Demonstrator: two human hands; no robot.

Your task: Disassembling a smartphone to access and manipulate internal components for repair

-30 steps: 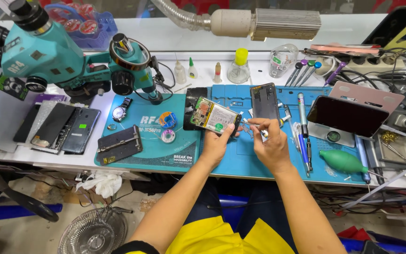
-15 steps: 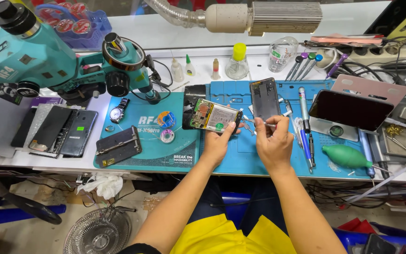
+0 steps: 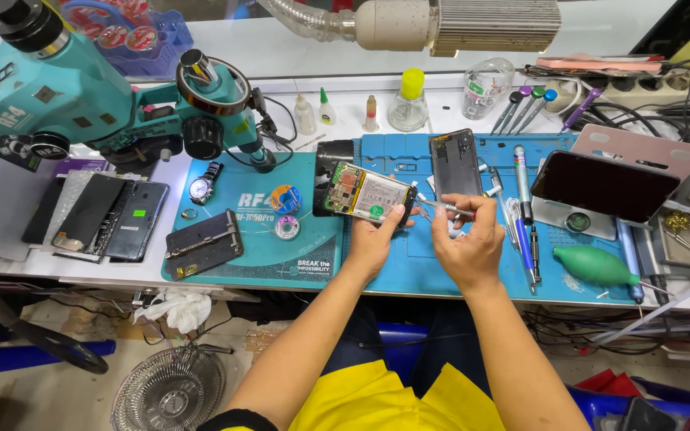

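**Trainee:** Which step is in hand here?

**Technician:** Internal work on the opened phone [image 3: 367, 194], as I judge it. The phone lies face down with its back off — battery and circuit board exposed — across the seam where the teal mat [image 3: 253, 247] meets the blue mat [image 3: 409, 255]. The left hand [image 3: 373, 243] grips the phone's near right corner, fingers closed on its edge, steadying it.

**Trainee:** And the other hand?

**Technician:** The right hand [image 3: 466, 249] sits just right of the phone. Its fingers are pinched on a slim metal tool [image 3: 441, 207], probably tweezers, with the tip pointing toward the phone's right end. Whether the tip holds a screw or part cannot be told; it is too small.

**Trainee:** What else lies around the phone?

**Technician:** The removed back cover [image 3: 454, 162] lies just beyond the phone, up and to the right. The microscope [image 3: 81, 96] stands well to the phone's left. Screwdrivers [image 3: 525, 172] lie right of the phone, past the working hand, and a green air blower [image 3: 596, 266] farther right again. Two more handsets [image 3: 109, 215] rest far left of the phone, off the mat.

**Trainee:** What does the next move call for?

**Technician:** Judging from the pose — a fine, steady approach of the tool tip to the phone's end, with the holding hand keeping the phone flat and motionless. A slip could scratch the board or flick a small part off the mat.
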